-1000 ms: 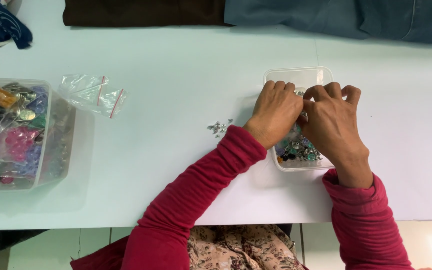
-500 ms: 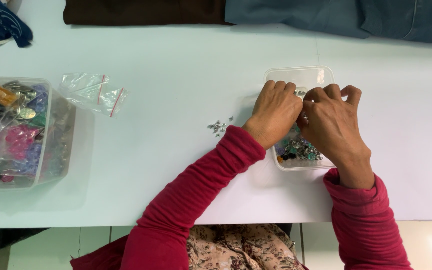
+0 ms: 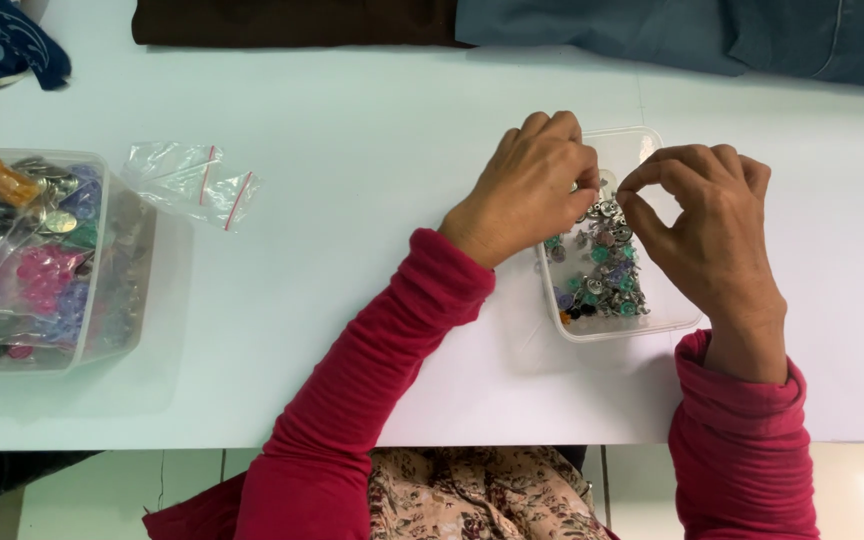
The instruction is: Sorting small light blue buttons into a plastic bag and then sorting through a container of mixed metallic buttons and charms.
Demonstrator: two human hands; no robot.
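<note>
head view: both hands are held over a clear tub (image 3: pixel 642 325) of small charms (image 3: pixel 597 270) on a white bench (image 3: pixel 352 180); left hand (image 3: pixel 532 190) and right hand (image 3: pixel 702 230) each show a pinched grip, contents too small to tell.

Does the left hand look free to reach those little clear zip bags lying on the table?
Probably yes. The left hand hovers over the small clear tub, and only bare white table lies between it and the zip bags. Whether its fingertips pinch something is hidden.
</note>
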